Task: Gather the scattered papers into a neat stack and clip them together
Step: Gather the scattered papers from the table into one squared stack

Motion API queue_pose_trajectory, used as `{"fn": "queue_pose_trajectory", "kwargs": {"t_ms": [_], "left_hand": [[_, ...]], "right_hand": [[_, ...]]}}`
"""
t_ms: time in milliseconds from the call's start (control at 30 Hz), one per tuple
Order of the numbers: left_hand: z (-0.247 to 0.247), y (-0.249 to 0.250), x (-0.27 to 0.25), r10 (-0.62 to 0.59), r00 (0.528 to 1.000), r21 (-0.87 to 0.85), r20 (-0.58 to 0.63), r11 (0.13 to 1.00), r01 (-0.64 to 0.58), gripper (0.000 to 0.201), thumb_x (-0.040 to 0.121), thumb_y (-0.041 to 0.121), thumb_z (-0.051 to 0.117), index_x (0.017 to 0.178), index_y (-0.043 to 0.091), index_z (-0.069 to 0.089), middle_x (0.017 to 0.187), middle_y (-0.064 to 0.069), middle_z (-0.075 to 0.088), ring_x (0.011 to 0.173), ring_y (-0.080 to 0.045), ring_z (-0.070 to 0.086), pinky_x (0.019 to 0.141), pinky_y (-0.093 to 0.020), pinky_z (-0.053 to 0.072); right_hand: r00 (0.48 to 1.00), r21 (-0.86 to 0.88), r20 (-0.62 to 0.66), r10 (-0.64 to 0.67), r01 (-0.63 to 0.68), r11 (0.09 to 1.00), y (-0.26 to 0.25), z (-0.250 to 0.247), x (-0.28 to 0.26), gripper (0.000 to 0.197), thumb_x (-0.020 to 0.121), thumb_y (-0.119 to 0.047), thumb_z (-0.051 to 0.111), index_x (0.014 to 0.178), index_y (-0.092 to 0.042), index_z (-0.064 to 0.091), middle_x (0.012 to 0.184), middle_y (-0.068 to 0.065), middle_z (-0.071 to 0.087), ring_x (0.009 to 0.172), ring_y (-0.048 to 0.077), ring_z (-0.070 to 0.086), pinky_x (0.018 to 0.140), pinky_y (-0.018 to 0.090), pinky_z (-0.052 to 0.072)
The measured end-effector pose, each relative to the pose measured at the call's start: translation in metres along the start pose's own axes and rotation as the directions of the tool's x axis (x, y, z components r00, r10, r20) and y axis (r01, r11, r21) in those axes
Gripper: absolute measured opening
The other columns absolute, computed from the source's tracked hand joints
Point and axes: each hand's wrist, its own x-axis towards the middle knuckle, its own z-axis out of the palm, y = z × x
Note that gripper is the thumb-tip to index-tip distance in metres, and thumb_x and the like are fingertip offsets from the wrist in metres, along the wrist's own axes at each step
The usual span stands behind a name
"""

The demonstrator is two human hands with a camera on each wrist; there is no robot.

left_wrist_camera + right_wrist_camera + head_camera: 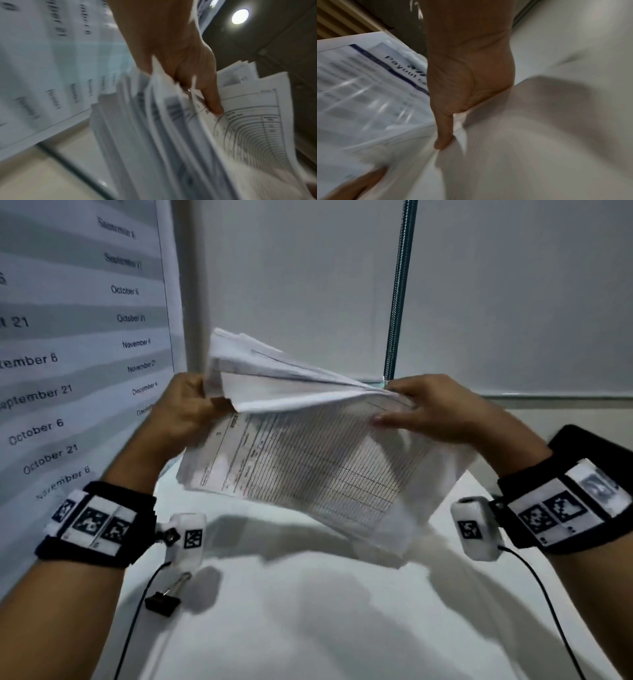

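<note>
Nearest us lies the black binder clip (163, 597) on the white table (308, 628), untouched beneath our left wrist. We hold the papers (301, 446) up in the air above the table: our left hand (186, 409) grips the fanned-out left edge, our right hand (435, 409) pinches the opposite edge, thumb on top. Sheets are light, limp and slide on each other, so we judge it best to hold both short edges, square them against the table, then clip one corner.
</note>
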Motion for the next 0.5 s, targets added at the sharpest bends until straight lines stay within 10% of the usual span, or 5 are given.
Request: {"fn": "queue_pose_trajectory", "kwargs": {"t_ms": [100, 233, 333, 500], "left_hand": [[0.004, -0.032, -0.010, -0.119, 0.981, -0.159, -0.155, 0.983, 0.094, 0.018, 0.073, 0.024, 0.081, 0.077, 0.041, 0.080, 0.076, 0.023, 0.076, 0.073, 0.008, 0.071, 0.066, -0.008, 0.054], [0.022, -0.060, -0.011, -0.235, 0.953, -0.335, -0.192, 0.928, 0.162, 0.019, 0.081, 0.018, 0.074, 0.100, 0.019, 0.077, 0.095, 0.003, 0.080, 0.088, -0.014, 0.075, 0.081, -0.029, 0.062], [0.038, -0.061, -0.008, -0.288, 0.947, -0.343, -0.143, 0.912, 0.226, 0.011, 0.094, 0.014, 0.066, 0.101, 0.017, 0.072, 0.090, 0.004, 0.080, 0.083, -0.014, 0.076, 0.079, -0.034, 0.062], [0.045, -0.071, 0.000, -0.274, 0.952, -0.332, -0.136, 0.918, 0.217, 0.042, 0.080, 0.026, 0.080, 0.119, 0.017, 0.069, 0.109, 0.001, 0.077, 0.102, -0.019, 0.073, 0.089, -0.033, 0.058]], "right_hand": [[0.934, 0.236, -0.212, 0.286, -0.235, 0.943, 0.046, 0.012, -0.019, 0.073, 0.070, -0.063, 0.079, 0.133, -0.036, 0.053, 0.110, -0.011, 0.065, 0.096, 0.011, 0.064, 0.084, 0.028, 0.049], [0.881, 0.898, -0.083, 0.466, -0.137, 0.418, 0.063, 0.063, -0.030, 0.092, 0.057, -0.057, 0.090, 0.130, -0.011, 0.059, 0.116, 0.008, 0.074, 0.106, 0.028, 0.071, 0.090, 0.038, 0.057], [0.807, 0.884, -0.208, 0.553, -0.087, 0.460, 0.049, 0.080, -0.021, 0.042, 0.078, -0.041, 0.080, 0.106, -0.012, 0.069, 0.093, 0.001, 0.076, 0.087, 0.016, 0.074, 0.072, 0.027, 0.057], [0.798, 0.850, -0.339, 0.498, 0.033, 0.526, 0.040, 0.087, -0.009, 0.032, 0.086, -0.028, 0.077, 0.108, -0.008, 0.067, 0.088, 0.000, 0.073, 0.070, 0.004, 0.071, 0.061, 0.021, 0.057]]}}
